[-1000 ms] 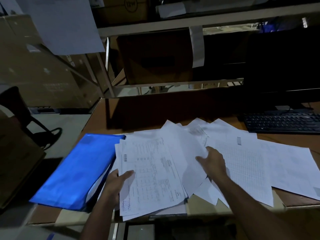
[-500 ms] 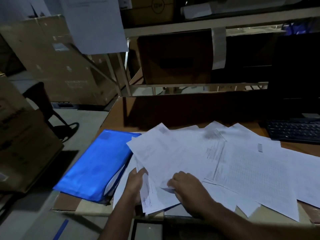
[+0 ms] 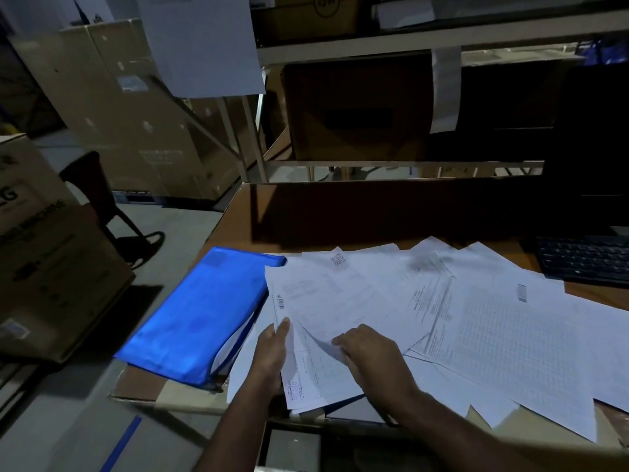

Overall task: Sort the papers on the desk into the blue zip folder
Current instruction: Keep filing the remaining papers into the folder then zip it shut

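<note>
Left hand (image 3: 272,356) grips the papers (image 3: 326,301) by their edge, fingers curled, while right hand (image 3: 367,359) pinches a sheet corner.

One glossy blue zip folder (image 3: 197,318) is seen on one brown wooden desk (image 3: 340,219). The overlapping white printed paper sheets (image 3: 493,321) are too many to be counted exactly. One black keyboard (image 3: 585,258), two bare hands and several brown cardboard boxes (image 3: 129,107) are visible.
</note>
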The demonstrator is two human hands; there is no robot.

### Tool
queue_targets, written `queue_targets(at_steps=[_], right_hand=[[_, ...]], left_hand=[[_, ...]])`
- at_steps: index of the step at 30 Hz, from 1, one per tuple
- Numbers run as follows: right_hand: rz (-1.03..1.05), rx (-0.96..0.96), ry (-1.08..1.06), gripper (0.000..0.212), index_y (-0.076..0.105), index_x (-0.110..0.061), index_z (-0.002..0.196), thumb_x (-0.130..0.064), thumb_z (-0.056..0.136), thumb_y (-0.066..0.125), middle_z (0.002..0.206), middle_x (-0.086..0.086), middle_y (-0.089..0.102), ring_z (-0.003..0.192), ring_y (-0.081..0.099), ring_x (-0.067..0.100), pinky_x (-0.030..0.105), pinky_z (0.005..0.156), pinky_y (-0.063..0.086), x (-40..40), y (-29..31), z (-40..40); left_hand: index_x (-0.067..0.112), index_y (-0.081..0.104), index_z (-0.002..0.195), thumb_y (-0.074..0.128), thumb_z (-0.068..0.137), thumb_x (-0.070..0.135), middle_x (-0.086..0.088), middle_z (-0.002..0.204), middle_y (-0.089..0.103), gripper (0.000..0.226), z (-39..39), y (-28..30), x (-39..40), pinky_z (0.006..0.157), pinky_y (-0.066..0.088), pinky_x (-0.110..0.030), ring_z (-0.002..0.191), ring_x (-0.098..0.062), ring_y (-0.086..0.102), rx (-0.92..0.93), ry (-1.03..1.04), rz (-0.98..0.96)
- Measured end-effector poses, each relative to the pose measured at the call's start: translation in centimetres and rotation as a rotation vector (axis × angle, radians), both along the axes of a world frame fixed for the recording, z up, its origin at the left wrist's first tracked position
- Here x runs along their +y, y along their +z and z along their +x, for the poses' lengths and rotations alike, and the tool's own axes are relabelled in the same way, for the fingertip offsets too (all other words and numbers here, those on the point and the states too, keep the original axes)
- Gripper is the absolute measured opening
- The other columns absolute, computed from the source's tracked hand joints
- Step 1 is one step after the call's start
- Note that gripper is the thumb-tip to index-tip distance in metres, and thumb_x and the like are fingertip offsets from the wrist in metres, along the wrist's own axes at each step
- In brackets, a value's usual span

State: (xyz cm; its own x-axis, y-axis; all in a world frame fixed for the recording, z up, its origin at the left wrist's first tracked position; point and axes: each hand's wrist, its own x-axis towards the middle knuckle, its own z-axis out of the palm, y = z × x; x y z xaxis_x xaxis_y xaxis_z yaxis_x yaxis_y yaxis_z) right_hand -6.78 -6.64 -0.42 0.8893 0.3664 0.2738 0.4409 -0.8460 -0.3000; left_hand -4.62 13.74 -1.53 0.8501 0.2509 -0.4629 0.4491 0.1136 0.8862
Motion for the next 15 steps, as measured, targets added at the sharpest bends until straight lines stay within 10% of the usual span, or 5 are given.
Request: queue_targets(at_steps=[11,15], right_hand=[[0.298,-0.241,-0.483,0.032,0.068,-0.002,0.119,0.002,0.087,0.066,0.094,0.01,0.071,0.08,0.07,0.023,0.031,0.068,0.058,-2.7,1.9,2.0],[0.227,-0.306,-0.32,0.039,0.072,-0.011,0.115,0.005,0.08,0.07,0.097,0.003,0.072,0.089,0.068,0.022,0.033,0.069,0.058,-2.9,1.9,2.0]], left_hand=[[0.014,0.065,0.131,0.046,0.111,0.036,-0.006,0.119,0.074,0.036,-0.1,0.7,-0.2,0.07,0.054,-0.035,0.101,-0.029,0.071,0.008,0.0,-0.014],[0.014,0.064,0.131,0.047,0.11,0.038,-0.008,0.119,0.074,0.036,-0.1,0.7,-0.2,0.071,0.055,-0.036,0.102,-0.031,0.071,0.021,0.003,-0.018]])
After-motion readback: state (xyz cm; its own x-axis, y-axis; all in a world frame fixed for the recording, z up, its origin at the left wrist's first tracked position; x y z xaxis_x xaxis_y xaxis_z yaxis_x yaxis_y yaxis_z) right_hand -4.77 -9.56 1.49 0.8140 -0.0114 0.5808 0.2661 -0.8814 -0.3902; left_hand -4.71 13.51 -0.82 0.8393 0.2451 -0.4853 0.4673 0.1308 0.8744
